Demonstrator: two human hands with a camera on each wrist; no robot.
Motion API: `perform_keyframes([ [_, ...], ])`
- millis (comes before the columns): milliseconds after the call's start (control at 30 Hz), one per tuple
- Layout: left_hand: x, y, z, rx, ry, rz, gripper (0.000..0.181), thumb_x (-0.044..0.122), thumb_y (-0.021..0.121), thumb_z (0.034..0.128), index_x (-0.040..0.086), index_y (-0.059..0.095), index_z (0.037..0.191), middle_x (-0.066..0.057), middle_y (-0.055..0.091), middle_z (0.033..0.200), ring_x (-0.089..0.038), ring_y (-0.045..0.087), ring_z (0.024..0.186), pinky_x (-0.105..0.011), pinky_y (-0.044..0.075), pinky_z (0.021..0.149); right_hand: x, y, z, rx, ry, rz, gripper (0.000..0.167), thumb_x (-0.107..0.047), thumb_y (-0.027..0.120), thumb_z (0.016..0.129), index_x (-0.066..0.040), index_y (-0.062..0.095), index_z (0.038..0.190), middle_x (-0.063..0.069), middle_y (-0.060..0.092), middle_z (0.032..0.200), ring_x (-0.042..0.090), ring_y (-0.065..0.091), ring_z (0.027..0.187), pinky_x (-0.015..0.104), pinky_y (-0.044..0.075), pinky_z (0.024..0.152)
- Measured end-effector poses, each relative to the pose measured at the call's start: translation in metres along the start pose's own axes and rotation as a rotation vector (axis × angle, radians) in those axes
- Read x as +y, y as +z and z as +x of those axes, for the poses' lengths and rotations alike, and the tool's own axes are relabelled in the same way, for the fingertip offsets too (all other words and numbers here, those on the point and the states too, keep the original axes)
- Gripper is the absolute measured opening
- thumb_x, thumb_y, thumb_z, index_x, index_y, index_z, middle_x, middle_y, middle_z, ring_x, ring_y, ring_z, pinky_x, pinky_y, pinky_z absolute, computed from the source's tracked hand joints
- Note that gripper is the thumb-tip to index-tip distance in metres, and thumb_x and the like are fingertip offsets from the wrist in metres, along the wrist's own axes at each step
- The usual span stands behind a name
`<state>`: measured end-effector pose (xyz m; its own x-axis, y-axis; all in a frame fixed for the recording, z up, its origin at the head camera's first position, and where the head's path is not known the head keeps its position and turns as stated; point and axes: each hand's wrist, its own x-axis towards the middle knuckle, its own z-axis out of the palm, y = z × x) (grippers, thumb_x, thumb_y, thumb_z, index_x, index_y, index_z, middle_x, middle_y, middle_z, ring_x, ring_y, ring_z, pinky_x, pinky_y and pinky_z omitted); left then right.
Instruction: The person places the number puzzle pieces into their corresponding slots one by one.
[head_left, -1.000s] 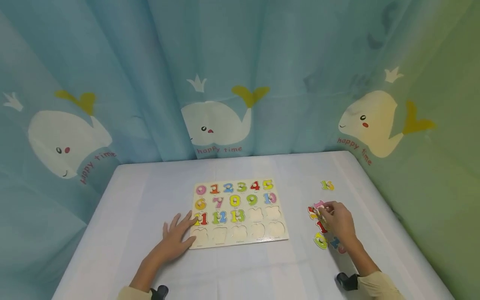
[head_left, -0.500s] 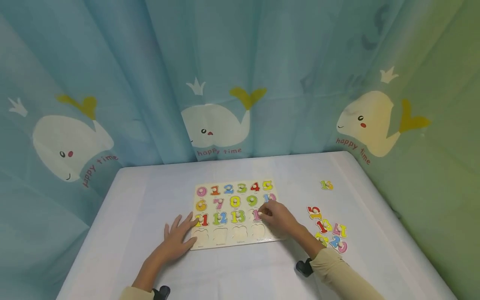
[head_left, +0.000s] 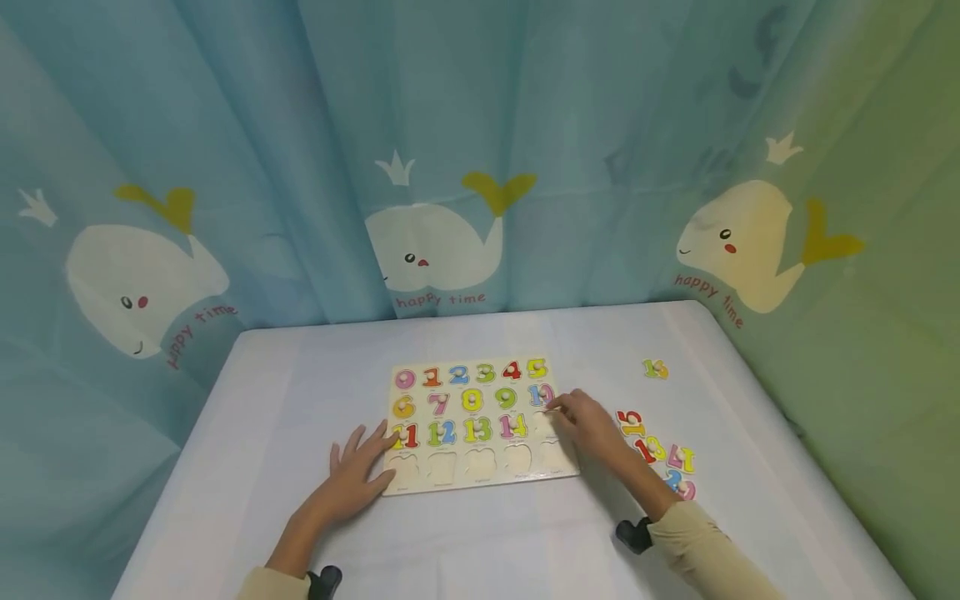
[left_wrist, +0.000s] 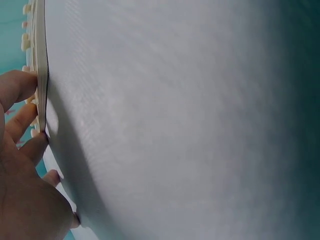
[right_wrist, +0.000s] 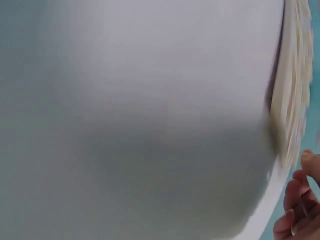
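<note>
A wooden number puzzle board (head_left: 480, 465) lies on the table, its upper rows filled with knobbed number pieces. The left hand (head_left: 352, 479) rests with spread fingers on the board's left edge; in the left wrist view its fingers (left_wrist: 19, 120) touch that edge. A pink and yellow 14 piece (head_left: 513, 427) sits in the third row. Over the board's right edge, the right hand (head_left: 594, 423) is near the 10 piece (head_left: 541, 395) with nothing seen in its fingers. In the right wrist view, its thumb and fingers (right_wrist: 292, 195) are loosely bent beside the blurred board.
Loose pieces lie right of the board: a red and orange 15 (head_left: 631, 422), a pink and yellow 17 (head_left: 681, 457), a blue and pink 20 (head_left: 680, 484) and others. A green and yellow piece (head_left: 656, 368) lies farther back. Behind the white table (head_left: 465, 550) hangs a whale-printed curtain (head_left: 442, 100).
The right hand carried the 14 piece from the loose pile to the board's third row, let go and drew back rightward. The left hand stays at the board's left edge.
</note>
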<state>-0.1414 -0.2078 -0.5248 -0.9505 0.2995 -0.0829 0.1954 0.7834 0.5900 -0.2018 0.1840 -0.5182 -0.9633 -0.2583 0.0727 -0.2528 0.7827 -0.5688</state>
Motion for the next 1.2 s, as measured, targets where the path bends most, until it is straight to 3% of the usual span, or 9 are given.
perform_keyframes([
  [133,-0.001,0.003,0.001,0.021,0.011,0.017,0.051,0.023,0.061,0.0889,0.011,0.049,0.137,-0.015,0.028,0.15,-0.045,0.01,0.136,-0.069,-0.006,0.1,0.043,-0.04,-0.019,0.037,0.034,-0.074,0.015,-0.005,0.066,0.085,-0.002,0.068,0.099,0.007,0.057,0.091,0.019,0.054,0.078,0.035,0.048,0.067],
  [333,-0.001,0.002,0.001,0.019,0.017,0.01,0.05,0.023,0.061,0.0891,0.011,0.049,0.136,-0.017,0.028,0.15,-0.046,0.01,0.136,-0.069,-0.007,0.1,0.077,-0.067,-0.039,-0.074,0.056,-0.049,0.014,-0.005,0.068,0.084,0.001,0.068,0.097,0.003,0.057,0.085,0.014,0.052,0.072,0.029,0.047,0.059],
  [433,-0.001,0.0,0.0,0.014,0.008,0.009,0.05,0.022,0.061,0.0888,0.01,0.05,0.136,-0.017,0.027,0.15,-0.046,0.01,0.136,-0.069,-0.007,0.1,0.067,-0.058,-0.033,-0.044,0.073,-0.026,0.013,-0.008,0.068,0.085,0.0,0.069,0.096,0.003,0.062,0.087,0.015,0.057,0.073,0.029,0.049,0.061],
  [567,-0.001,0.0,-0.001,0.02,0.005,0.019,0.05,0.022,0.061,0.0886,0.01,0.05,0.136,-0.017,0.028,0.15,-0.046,0.01,0.136,-0.069,-0.006,0.1,0.031,-0.032,-0.015,0.002,0.098,0.036,0.016,-0.016,0.072,0.083,-0.003,0.07,0.093,0.001,0.064,0.084,0.016,0.059,0.075,0.032,0.05,0.065],
  [667,-0.002,0.002,0.0,0.029,0.011,0.027,0.051,0.024,0.061,0.0886,0.011,0.05,0.137,-0.016,0.029,0.15,-0.045,0.011,0.136,-0.069,-0.006,0.1,0.007,-0.01,-0.002,-0.016,0.112,0.05,0.018,-0.021,0.075,0.08,-0.006,0.069,0.087,-0.003,0.06,0.077,0.013,0.053,0.072,0.029,0.047,0.065],
  [833,-0.001,0.002,0.001,0.022,0.013,0.008,0.051,0.025,0.061,0.0883,0.011,0.05,0.137,-0.016,0.029,0.15,-0.045,0.011,0.137,-0.068,-0.006,0.1,-0.007,0.012,0.005,0.008,0.114,0.056,0.017,-0.017,0.078,0.077,-0.006,0.065,0.08,-0.004,0.056,0.071,0.012,0.048,0.067,0.029,0.044,0.062],
  [933,0.002,0.0,0.001,0.009,0.008,0.016,0.052,0.023,0.062,0.0882,0.01,0.049,0.137,-0.017,0.028,0.15,-0.045,0.011,0.136,-0.069,-0.006,0.1,-0.005,0.012,0.002,0.025,0.077,0.082,0.016,-0.017,0.078,0.077,-0.005,0.067,0.082,-0.004,0.057,0.072,0.011,0.049,0.068,0.029,0.045,0.064],
  [1067,0.003,-0.002,-0.001,-0.002,-0.004,0.036,0.052,0.021,0.062,0.0878,0.009,0.049,0.136,-0.018,0.028,0.15,-0.046,0.01,0.136,-0.069,-0.006,0.1,0.003,0.003,-0.006,0.022,0.024,0.067,0.023,-0.018,0.072,0.084,-0.002,0.072,0.1,-0.003,0.058,0.076,0.011,0.048,0.067,0.027,0.044,0.061],
  [1200,0.001,-0.002,-0.001,0.007,0.009,0.04,0.052,0.02,0.063,0.0876,0.009,0.049,0.136,-0.018,0.028,0.15,-0.047,0.011,0.135,-0.07,-0.006,0.099,0.024,-0.027,-0.028,0.134,0.06,-0.018,0.018,-0.009,0.065,0.088,0.0,0.071,0.103,0.004,0.059,0.078,0.017,0.054,0.068,0.031,0.046,0.058],
])
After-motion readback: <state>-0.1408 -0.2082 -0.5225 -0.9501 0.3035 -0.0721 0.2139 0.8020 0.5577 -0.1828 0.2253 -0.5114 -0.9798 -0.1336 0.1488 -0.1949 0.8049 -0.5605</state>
